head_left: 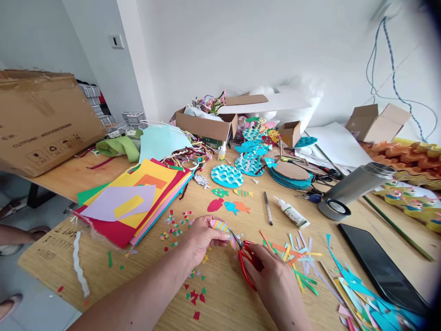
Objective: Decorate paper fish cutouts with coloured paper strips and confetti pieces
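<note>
Between the fingers of my left hand (pixel 203 236) is a small striped paper fish (pixel 220 225) with a pink head and yellow and blue bands. My right hand (pixel 272 273) grips red-handled scissors (pixel 245 262), whose blades meet the fish at its tail end. Beyond my hands lie several cut paper fish: a green one (pixel 219 192), a yellow striped one (pixel 243 193), a red one (pixel 215 205), a blue one (pixel 230 208) and an orange one (pixel 243 207). Tiny paper scraps (pixel 195 296) are scattered below my left wrist.
Coloured paper sheets (pixel 120 202) are stacked at left, near a cardboard box (pixel 48 124). Paper strips (pixel 299 257), a glue bottle (pixel 292 212), a pen (pixel 268 209), a phone (pixel 379 262) and a steel flask (pixel 358 181) lie at right. Blue wavy discs (pixel 226 176) sit farther back.
</note>
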Available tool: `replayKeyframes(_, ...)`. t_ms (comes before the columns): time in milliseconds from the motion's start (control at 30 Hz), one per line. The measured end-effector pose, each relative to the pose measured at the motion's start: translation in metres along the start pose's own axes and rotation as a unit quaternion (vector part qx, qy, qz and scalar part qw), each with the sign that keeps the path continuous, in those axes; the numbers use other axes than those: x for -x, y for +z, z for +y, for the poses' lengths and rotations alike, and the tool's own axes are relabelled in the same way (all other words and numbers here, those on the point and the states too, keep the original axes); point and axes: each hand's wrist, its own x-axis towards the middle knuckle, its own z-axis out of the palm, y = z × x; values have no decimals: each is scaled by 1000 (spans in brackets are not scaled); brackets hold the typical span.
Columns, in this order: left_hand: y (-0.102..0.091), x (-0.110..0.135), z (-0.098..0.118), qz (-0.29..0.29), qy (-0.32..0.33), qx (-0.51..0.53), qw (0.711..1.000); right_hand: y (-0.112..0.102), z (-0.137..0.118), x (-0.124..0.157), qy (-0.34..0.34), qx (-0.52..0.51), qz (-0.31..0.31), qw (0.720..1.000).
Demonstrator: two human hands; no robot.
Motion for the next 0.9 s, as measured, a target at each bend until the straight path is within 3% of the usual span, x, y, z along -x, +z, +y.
replayKeyframes(900, -2, -3, -1, -3, -3, -22, 1000, 3, 4, 1, -11, 20, 6, 1000)
